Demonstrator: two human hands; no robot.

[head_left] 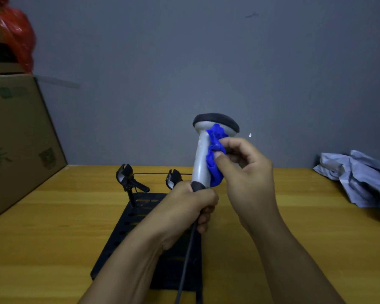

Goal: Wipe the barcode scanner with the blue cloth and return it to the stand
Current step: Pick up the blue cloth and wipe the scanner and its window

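Observation:
A grey barcode scanner [201, 159] with a black head stands upright in the air above the table. My left hand [192, 205] grips the base of its handle, and its black cable [185, 262] hangs down toward me. My right hand [246, 170] holds a bunched blue cloth [215, 156] pressed against the right side of the scanner's handle, just under the head. Below my hands lies the black stand [140, 218], a perforated plate with two cradle clips [125, 175] at its far end, holding nothing.
The stand rests on a yellow wooden table [53, 238] against a grey wall. A cardboard box [15, 137] stands at the left, with a red plastic bag [18, 38] on top. A crumpled pale blue-grey wrapper [360, 181] lies at the right edge.

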